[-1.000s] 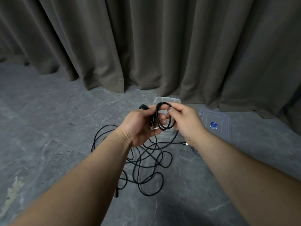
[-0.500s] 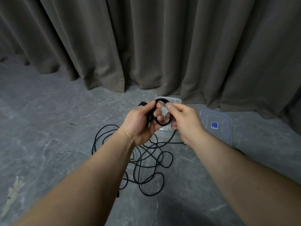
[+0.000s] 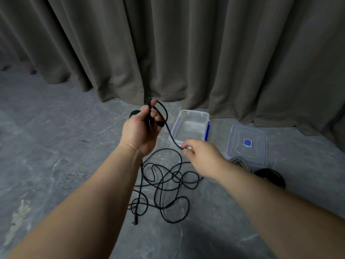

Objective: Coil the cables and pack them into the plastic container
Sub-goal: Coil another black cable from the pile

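Head view: nearest, a black cable (image 3: pixel 164 186) lies in a loose tangle on the grey floor (image 3: pixel 56 165). Above it, the right hand (image 3: pixel 200 153) pinches a strand near a silvery plug, and the left hand (image 3: pixel 142 128) grips a small loop of the same cable. To the right lie a grey coil (image 3: pixel 240 163) and a black coil (image 3: pixel 270 176). Beyond stand the open plastic container (image 3: pixel 190 116) and its lid (image 3: pixel 246 144), whose blue sticker is unreadable. A curtain (image 3: pixel 186 53) hangs behind.

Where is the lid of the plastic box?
In the head view the clear lid lies flat on the grey floor to the right of the open plastic container, near the curtain, with a grey coiled cable against its near edge.
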Motion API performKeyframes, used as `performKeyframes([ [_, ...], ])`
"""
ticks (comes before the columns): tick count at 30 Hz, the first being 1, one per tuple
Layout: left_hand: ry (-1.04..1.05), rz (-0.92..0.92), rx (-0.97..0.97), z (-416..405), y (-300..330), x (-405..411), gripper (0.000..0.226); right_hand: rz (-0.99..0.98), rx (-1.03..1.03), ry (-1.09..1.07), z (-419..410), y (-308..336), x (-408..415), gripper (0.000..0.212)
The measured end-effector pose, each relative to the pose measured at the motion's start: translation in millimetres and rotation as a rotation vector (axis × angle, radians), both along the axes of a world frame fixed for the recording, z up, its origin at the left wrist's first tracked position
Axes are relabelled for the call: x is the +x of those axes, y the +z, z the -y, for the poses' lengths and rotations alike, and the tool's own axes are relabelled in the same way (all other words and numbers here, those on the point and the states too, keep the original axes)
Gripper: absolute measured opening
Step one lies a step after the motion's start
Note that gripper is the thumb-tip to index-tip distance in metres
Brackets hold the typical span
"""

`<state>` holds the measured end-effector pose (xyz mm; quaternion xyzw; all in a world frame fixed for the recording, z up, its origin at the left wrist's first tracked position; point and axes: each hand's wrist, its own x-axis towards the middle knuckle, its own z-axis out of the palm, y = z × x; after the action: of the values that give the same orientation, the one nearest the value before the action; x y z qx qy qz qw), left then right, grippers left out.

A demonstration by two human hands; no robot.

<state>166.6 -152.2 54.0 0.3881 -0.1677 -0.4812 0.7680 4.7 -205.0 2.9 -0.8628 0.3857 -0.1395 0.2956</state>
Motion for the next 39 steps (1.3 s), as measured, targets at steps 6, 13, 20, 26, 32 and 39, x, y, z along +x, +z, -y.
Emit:
performKeyframes([
  [6,-0.087,0.506,0.136,-5,-19,-6,0.023,-0.269,-0.276,0.266,-7,40,12,0.041],
  [13,-0.315,0.575,0.194,-8,-28,-15,0.027,0.386,-0.022,0.108,10,49,5,0.028],
  [20,-0.385,0.435,0.202,-3,-22,-28,0.020,0.478,0.121,-0.257,19,39,-2,0.043],
  [26,-0.135,0.356,0.208,2,-24,-23,0.029,0.814,1.019,-0.090,22,45,-11,0.029],
  [32,-0.234,0.357,0.218,-2,-26,-20,0.033,0.803,0.737,-0.155,17,44,-5,0.026],
  [39,-0.233,0.604,0.264,-4,-27,-22,0.029,0.946,0.988,-0.315,17,45,1,0.017],
])
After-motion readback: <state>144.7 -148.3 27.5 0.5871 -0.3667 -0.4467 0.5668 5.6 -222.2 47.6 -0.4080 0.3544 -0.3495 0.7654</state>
